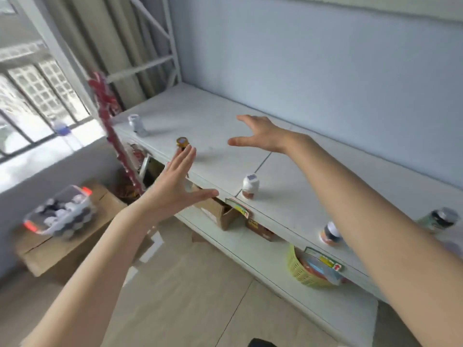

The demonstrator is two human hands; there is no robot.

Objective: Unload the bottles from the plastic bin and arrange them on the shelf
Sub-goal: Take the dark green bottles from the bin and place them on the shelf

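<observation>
Both bare hands are reaching out over the long white shelf top [225, 126], and neither is holding anything. The left hand [175, 184] is spreading flat with fingers straight and thumb stuck out to the side, its fingertips lying in front of a small dark bottle with a gold cap [182, 142] standing near the shelf's front edge; whether they are touching it cannot be told. The right hand [260, 132] is hovering above the bare shelf surface with fingers and thumb splayed wide.

Four more bottles are standing along the shelf: a pale grey bottle [137, 125] toward the far left end, a white bottle with a brownish base [250, 187] near the front edge, an orange-and-white bottle with a dark band [330, 232] further right, and a dark-lidded greenish jar [441, 219] at the right edge, partly hidden behind the right forearm.

The clear plastic bin with orange-red clips [60, 211] is sitting on a brown cardboard box [62, 249] on the floor at the left, well apart from the shelf, blurred, with pale and dark bottles showing inside
</observation>
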